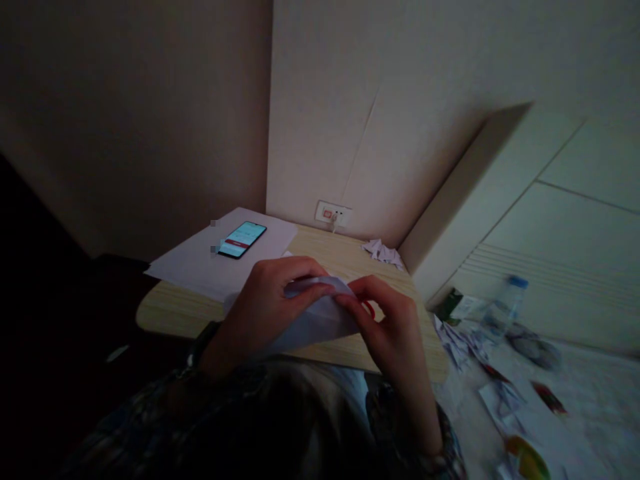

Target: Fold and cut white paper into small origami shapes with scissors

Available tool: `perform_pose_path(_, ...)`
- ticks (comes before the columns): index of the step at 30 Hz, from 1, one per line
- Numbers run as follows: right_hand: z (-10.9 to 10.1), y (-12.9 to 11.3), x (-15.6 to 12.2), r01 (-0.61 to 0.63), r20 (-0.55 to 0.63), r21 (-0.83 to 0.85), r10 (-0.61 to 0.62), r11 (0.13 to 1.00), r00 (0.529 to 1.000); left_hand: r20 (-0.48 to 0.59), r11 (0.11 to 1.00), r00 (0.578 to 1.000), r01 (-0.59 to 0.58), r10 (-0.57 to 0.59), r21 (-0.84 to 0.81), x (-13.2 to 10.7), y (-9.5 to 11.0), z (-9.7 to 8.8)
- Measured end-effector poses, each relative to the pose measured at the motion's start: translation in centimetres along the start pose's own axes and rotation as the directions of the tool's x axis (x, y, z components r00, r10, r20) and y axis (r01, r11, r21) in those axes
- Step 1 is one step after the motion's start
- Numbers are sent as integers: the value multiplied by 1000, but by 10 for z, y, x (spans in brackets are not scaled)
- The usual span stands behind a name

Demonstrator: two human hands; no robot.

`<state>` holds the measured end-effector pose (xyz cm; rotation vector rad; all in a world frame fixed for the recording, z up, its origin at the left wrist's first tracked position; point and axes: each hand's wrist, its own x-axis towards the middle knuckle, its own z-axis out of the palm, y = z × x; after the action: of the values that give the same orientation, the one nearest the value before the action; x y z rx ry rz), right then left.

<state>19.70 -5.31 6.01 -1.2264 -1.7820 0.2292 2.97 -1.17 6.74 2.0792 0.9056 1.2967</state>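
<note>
Between my two hands is a sheet of white paper (pixel 320 320), raised a little over the wooden table (pixel 175 310) and folded or bent along its upper edge. My left hand (pixel 280 293) pinches that edge with thumb and fingers. At the sheet's right end, my right hand (pixel 383 310) grips the paper between thumb and forefinger. Part of a small red curved thing (pixel 370 309) shows behind the right fingers; its kind is hidden. A phone (pixel 243 240) with a lit screen lies on white paper sheets (pixel 200 267) left of my hands.
Folded paper pieces (pixel 383 253) lie at the table's back right corner. A wall socket (pixel 333 213) with a plugged-in cable is behind the table. To the right, a plastic bottle (pixel 505 307), crumpled paper (pixel 460 343) and wrappers lie on a light surface.
</note>
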Motion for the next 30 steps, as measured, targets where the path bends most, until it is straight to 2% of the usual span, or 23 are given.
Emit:
perform_pose_path(6,-3,-1,-2,-33,-2,31,33,999,999,2,1000,1000,19,-19,14,-2,1,1)
perform_pose_path(10,-5,-6,-2,-23,-43,112,28,993,999,40,999,999,-27,26,25,-2,0,5)
perform_pose_path(15,-4,-10,-3,67,-102,47,-62,997,993,91,997,993,-72,69,40,-4,1,10)
perform_pose_path(22,-6,-10,-4,46,-90,51,-41,998,995,63,998,996,-57,59,-28,-3,5,4)
perform_pose_path(30,-9,-3,-8,17,-143,81,-6,997,990,118,991,986,-125,118,54,-4,1,2)
